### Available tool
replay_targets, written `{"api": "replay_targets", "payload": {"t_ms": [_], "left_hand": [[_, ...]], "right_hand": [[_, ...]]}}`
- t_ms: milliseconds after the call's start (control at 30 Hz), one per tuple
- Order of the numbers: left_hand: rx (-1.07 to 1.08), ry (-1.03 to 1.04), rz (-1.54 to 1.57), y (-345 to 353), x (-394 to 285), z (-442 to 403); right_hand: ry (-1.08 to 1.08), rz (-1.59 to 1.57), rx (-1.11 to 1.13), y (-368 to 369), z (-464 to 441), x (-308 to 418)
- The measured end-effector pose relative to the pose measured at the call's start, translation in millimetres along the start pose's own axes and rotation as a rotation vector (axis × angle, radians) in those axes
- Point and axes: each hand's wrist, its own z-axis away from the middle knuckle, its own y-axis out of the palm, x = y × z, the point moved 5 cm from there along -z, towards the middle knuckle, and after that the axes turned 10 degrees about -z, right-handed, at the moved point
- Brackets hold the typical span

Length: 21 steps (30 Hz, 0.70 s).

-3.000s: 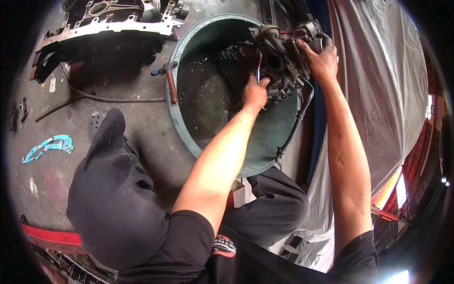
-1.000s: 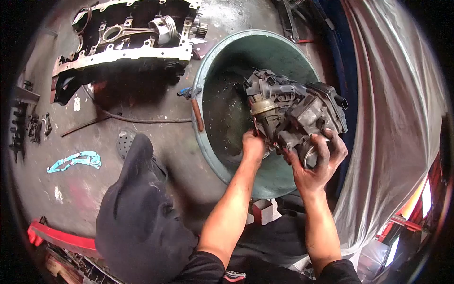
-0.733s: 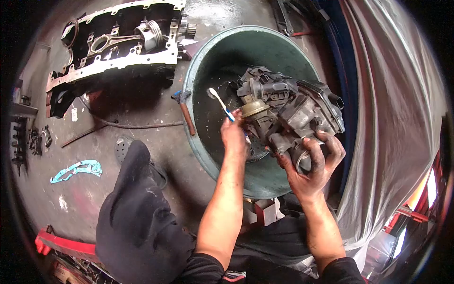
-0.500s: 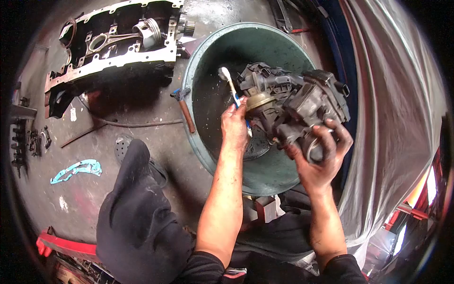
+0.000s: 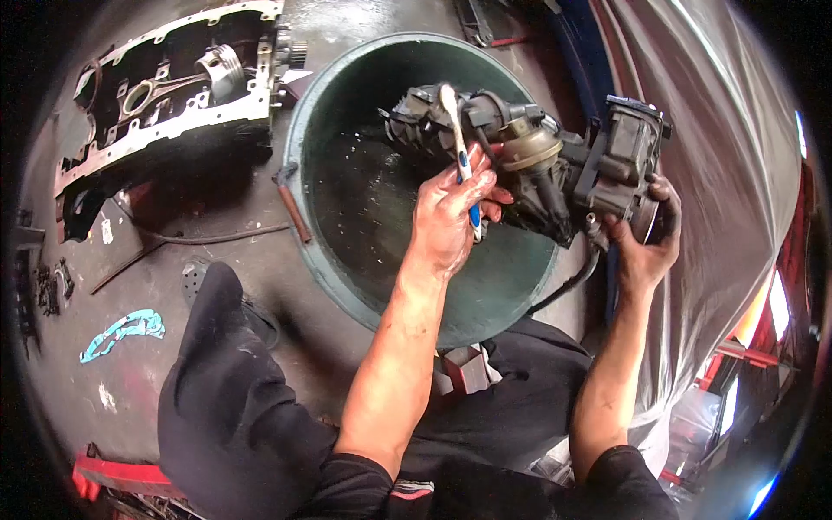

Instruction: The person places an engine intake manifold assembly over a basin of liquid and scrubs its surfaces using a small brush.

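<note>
My left hand [image 5: 446,217] is closed around a white and blue toothbrush [image 5: 457,130], bristle end up. Its fingertips reach behind the brush toward a dark, grimy engine intake manifold [image 5: 511,117], and I cannot tell whether they also grip it. The manifold is held tilted over a large green tub [image 5: 373,303], with a tan dome-shaped part [image 5: 530,149] facing up. My right hand [image 5: 646,247] grips the manifold's boxy right end [image 5: 626,152], thumb below and fingers around the far side. A black hose [image 5: 579,279] hangs beside that thumb. Dark liquid shows inside the tub.
An engine block [image 5: 204,117] with a piston and connecting rod [image 5: 227,76] in it lies at the upper left. A blue cloth strip [image 5: 126,332] and a long hose [image 5: 225,234] lie on the floor. Grey plastic sheeting [image 5: 728,191] hangs close at the right.
The manifold has turned, and its boxy end has swung right and outward with my right hand. The hanging hose now shows. My left hand still holds the toothbrush, and the whole view has shifted.
</note>
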Motion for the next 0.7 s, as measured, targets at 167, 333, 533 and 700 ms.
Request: {"api": "replay_targets", "payload": {"t_ms": [167, 333, 533, 700], "left_hand": [[0.134, -0.049, -0.073, 20.8, 22.3, -6.9], [0.211, -0.123, -0.160, 37.9, 51.2, -24.3], [0.146, -0.116, -0.126, 38.3, 71.0, -43.3], [-0.120, 0.106, -0.786, 20.5, 60.8, -43.6]], "right_hand": [[0.235, -0.211, -0.040, -33.3, -1.2, -46.5], [0.348, -0.275, -0.048, -63.3, 7.6, -95.7], [0.400, -0.339, -0.076, -69.1, 12.7, -111.8], [0.373, -0.295, -0.071, -59.6, 2.3, -112.3]]}}
